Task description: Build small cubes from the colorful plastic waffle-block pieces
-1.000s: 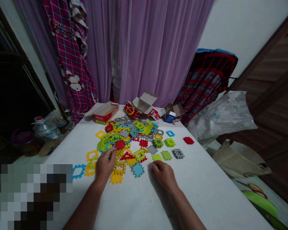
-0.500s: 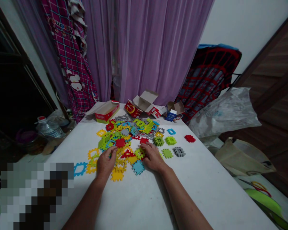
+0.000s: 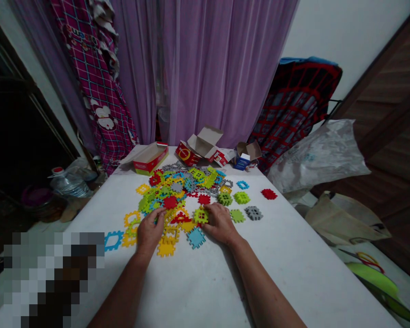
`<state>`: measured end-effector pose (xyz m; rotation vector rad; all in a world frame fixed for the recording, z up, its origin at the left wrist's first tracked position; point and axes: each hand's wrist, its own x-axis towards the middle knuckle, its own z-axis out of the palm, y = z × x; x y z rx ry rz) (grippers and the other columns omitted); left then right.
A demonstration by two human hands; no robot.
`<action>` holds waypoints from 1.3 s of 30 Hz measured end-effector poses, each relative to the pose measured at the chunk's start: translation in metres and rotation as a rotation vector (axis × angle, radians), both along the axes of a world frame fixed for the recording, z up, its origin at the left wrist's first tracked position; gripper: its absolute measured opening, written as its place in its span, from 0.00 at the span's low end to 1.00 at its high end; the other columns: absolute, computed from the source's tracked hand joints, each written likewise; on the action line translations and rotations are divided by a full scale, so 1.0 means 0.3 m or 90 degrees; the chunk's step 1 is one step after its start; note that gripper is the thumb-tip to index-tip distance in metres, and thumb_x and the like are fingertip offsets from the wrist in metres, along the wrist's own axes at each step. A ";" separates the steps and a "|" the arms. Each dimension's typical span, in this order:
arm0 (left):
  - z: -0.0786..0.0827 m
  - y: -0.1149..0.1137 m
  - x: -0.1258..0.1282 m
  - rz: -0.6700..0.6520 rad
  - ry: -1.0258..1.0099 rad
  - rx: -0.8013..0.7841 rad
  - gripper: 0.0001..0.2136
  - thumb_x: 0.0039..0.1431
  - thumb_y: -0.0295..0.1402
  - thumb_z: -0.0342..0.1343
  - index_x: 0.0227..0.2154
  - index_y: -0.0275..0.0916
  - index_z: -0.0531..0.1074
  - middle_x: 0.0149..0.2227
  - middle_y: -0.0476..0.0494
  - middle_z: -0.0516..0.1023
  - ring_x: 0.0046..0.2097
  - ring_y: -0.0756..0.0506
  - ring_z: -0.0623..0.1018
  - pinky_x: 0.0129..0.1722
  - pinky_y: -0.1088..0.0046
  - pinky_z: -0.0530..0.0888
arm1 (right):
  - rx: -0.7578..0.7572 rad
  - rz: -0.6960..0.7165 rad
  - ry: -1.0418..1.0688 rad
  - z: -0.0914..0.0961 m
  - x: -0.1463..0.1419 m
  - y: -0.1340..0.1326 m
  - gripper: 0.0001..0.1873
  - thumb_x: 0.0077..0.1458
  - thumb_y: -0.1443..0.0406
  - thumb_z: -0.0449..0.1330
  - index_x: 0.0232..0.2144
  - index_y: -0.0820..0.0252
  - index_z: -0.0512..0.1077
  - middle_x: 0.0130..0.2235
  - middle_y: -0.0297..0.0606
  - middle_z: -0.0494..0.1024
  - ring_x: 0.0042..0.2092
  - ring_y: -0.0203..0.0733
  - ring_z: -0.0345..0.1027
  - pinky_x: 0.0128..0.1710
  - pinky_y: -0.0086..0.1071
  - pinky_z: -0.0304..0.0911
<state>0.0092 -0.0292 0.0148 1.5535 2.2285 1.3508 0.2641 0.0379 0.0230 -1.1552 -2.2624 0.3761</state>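
Observation:
My right hand (image 3: 220, 223) pinches a lime-green interlocking tile (image 3: 201, 215) with a window pattern by its right edge. My left hand (image 3: 151, 231) is closed, thumb against curled fingers, at the near left edge of the heap of coloured interlocking tiles (image 3: 187, 182); what its fingers hold, if anything, is hidden. Between the hands lie a red triangular piece (image 3: 180, 217) and yellow tiles (image 3: 166, 248). Just below the right hand's fingertips is a light-blue square tile (image 3: 196, 238). A red square tile (image 3: 170, 202) rests beyond the left fingertips.
Right of the heap sit green tiles (image 3: 242, 197), a grey stack (image 3: 253, 212) and a red stack (image 3: 269, 194). Opened boxes (image 3: 152, 158) line the back of the white table (image 3: 198, 287). Beyond its right edge are a plastic bag (image 3: 321, 155) and scissors (image 3: 365, 260).
My right hand has shifted slightly, and the lime-green tile at its fingertips now shows more fully, facing up. My left hand stays almost in place. The whole view has moved a little.

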 end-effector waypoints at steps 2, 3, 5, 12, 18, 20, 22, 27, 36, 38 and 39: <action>0.003 -0.001 0.001 -0.001 0.002 0.001 0.11 0.58 0.37 0.51 0.38 0.47 0.79 0.39 0.51 0.84 0.42 0.47 0.82 0.42 0.74 0.76 | 0.029 -0.072 0.010 -0.008 0.000 -0.025 0.24 0.47 0.61 0.65 0.49 0.57 0.70 0.47 0.43 0.76 0.51 0.50 0.63 0.51 0.41 0.55; 0.003 -0.002 0.001 -0.003 0.002 0.003 0.11 0.59 0.37 0.51 0.38 0.47 0.78 0.39 0.51 0.84 0.42 0.47 0.82 0.42 0.74 0.76 | 0.041 -0.113 0.009 -0.014 -0.002 -0.039 0.23 0.48 0.60 0.65 0.47 0.58 0.71 0.46 0.43 0.76 0.50 0.50 0.63 0.50 0.41 0.56; 0.002 -0.003 0.001 -0.007 0.004 0.007 0.11 0.59 0.38 0.51 0.38 0.47 0.78 0.40 0.50 0.84 0.42 0.47 0.82 0.42 0.74 0.76 | 0.055 -0.175 -0.003 -0.026 -0.007 -0.067 0.22 0.49 0.57 0.65 0.46 0.58 0.72 0.44 0.43 0.76 0.48 0.50 0.64 0.47 0.40 0.56; 0.002 -0.005 -0.001 -0.015 0.005 0.008 0.12 0.59 0.38 0.50 0.38 0.46 0.78 0.39 0.50 0.84 0.42 0.47 0.82 0.43 0.74 0.76 | 0.027 -0.230 -0.057 -0.082 0.010 -0.155 0.23 0.52 0.54 0.63 0.47 0.59 0.71 0.46 0.44 0.76 0.49 0.50 0.65 0.46 0.38 0.57; 0.010 -0.004 0.002 -0.018 0.001 0.007 0.11 0.59 0.38 0.51 0.38 0.46 0.78 0.38 0.50 0.84 0.41 0.47 0.82 0.41 0.74 0.76 | 0.037 -0.306 -0.140 -0.056 0.002 -0.185 0.25 0.56 0.53 0.60 0.52 0.60 0.72 0.48 0.46 0.75 0.48 0.49 0.65 0.45 0.38 0.57; 0.009 -0.003 0.003 -0.019 -0.005 0.010 0.12 0.59 0.38 0.50 0.38 0.46 0.78 0.38 0.50 0.84 0.41 0.46 0.82 0.41 0.74 0.76 | 0.035 -0.322 -0.166 -0.029 -0.014 -0.183 0.24 0.56 0.53 0.61 0.50 0.59 0.73 0.47 0.46 0.75 0.48 0.49 0.64 0.44 0.38 0.56; 0.007 -0.001 0.003 -0.018 -0.009 0.012 0.12 0.59 0.38 0.50 0.38 0.46 0.78 0.38 0.50 0.84 0.41 0.46 0.82 0.41 0.74 0.76 | 0.030 -0.328 -0.183 -0.008 -0.026 -0.178 0.22 0.55 0.53 0.61 0.48 0.59 0.75 0.46 0.46 0.75 0.47 0.50 0.64 0.43 0.38 0.55; 0.004 -0.002 0.001 -0.019 -0.006 0.003 0.12 0.59 0.39 0.50 0.38 0.46 0.78 0.39 0.50 0.84 0.42 0.46 0.82 0.42 0.73 0.76 | 0.039 -0.339 -0.179 -0.005 -0.035 -0.170 0.18 0.53 0.52 0.63 0.39 0.58 0.77 0.46 0.45 0.74 0.48 0.51 0.62 0.44 0.39 0.54; 0.006 -0.005 0.001 -0.015 -0.001 -0.004 0.12 0.60 0.38 0.51 0.39 0.47 0.78 0.39 0.50 0.84 0.42 0.46 0.82 0.43 0.73 0.76 | 0.045 -0.332 -0.153 -0.014 -0.028 -0.168 0.19 0.53 0.51 0.63 0.40 0.59 0.77 0.49 0.47 0.73 0.51 0.51 0.61 0.47 0.41 0.54; 0.006 -0.005 0.001 -0.015 -0.002 -0.005 0.12 0.60 0.38 0.51 0.39 0.47 0.78 0.39 0.50 0.84 0.42 0.46 0.82 0.42 0.73 0.76 | 0.040 -0.330 -0.161 -0.008 -0.028 -0.169 0.19 0.53 0.51 0.63 0.39 0.58 0.77 0.51 0.46 0.73 0.52 0.52 0.61 0.47 0.42 0.53; 0.006 -0.006 0.001 -0.015 -0.003 -0.002 0.12 0.60 0.38 0.50 0.39 0.47 0.78 0.39 0.50 0.84 0.42 0.46 0.82 0.42 0.73 0.76 | 0.036 -0.328 -0.163 -0.005 -0.030 -0.170 0.18 0.53 0.52 0.63 0.39 0.58 0.77 0.51 0.46 0.73 0.52 0.52 0.61 0.48 0.42 0.53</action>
